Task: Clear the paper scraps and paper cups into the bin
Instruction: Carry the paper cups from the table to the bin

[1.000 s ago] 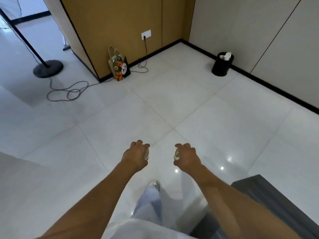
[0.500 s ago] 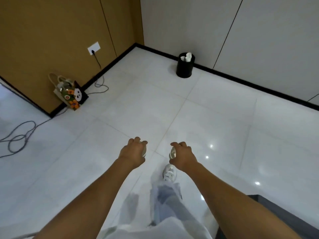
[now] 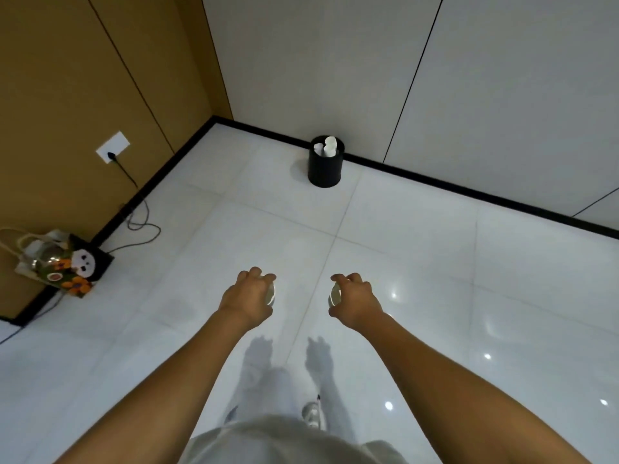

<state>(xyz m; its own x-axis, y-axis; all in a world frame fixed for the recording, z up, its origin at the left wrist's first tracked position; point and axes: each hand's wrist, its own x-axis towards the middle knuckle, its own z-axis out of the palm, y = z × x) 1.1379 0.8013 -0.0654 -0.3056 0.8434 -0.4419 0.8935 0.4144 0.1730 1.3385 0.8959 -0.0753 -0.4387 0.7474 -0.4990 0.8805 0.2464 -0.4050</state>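
I carry one paper cup in each grip, held from above so my fingers curl round the rims. My left hand (image 3: 249, 298) wraps the left cup (image 3: 270, 293), and my right hand (image 3: 355, 300) wraps the right cup (image 3: 335, 298); only a sliver of each white rim shows past my knuckles. I hold them out ahead of me, apart from each other, probably so I can drop both straight in once I reach the bin (image 3: 326, 162). That black bin stands well ahead against the wall's baseboard, with white cups (image 3: 327, 147) already poking out. No writing is readable on anything, including the patterned bag (image 3: 58, 262) by the brown wall.
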